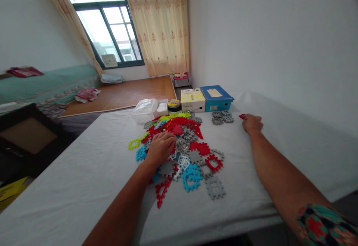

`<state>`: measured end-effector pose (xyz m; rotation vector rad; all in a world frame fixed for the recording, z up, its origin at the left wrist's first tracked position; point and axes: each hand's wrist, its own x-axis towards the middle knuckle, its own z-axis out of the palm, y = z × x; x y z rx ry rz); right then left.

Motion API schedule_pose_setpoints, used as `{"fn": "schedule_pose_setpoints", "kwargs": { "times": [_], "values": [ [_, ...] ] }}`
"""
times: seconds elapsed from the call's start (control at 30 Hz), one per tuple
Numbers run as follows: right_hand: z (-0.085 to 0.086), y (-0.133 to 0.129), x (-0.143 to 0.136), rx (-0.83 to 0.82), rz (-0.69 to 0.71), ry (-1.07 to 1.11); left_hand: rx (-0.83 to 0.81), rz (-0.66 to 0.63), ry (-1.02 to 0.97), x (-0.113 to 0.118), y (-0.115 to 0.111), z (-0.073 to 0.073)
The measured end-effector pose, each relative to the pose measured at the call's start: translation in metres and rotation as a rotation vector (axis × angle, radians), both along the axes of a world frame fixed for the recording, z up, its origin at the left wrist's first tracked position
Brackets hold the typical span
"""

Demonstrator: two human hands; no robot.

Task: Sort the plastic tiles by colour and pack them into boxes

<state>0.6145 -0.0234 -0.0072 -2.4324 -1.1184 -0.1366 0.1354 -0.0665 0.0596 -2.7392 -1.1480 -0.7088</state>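
Note:
A heap of flat interlocking plastic pieces point(183, 147) in red, grey, blue, white and lime green lies on the white-covered table. My left hand point(161, 147) rests over the left middle of this heap, its fingers loosely bent and lying on the pieces; what lies under the palm is hidden. Out to the right, my right hand point(252, 123) is closed on a small red plastic piece point(242, 116), just above or on the cloth. To the left of that hand, several grey plastic pieces point(222, 117) are laid close together in a block.
Along the far table edge stand a clear plastic container point(144, 110), a small white box point(161, 108), a round black-and-yellow tin point(174, 105), a yellow-and-white box point(192, 100) and a blue box point(216, 97). A white wall point(274, 44) borders the right side.

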Motion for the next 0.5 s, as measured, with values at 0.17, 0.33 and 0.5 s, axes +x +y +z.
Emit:
{"fn": "schedule_pose_setpoints", "kwargs": {
  "times": [0.17,0.33,0.5],
  "values": [
    [0.0039,-0.0024,-0.0011,0.026,-0.003,-0.037,-0.001,-0.003,-0.002,0.0,0.0002,-0.0001],
    [0.0014,0.0018,-0.0049,-0.099,0.045,-0.063,0.0,-0.003,-0.001,0.0004,0.0006,-0.0007],
    [-0.0024,0.0006,-0.003,-0.08,0.034,-0.036,-0.004,0.001,0.01,0.0007,0.0005,-0.0023]
  ]
}}
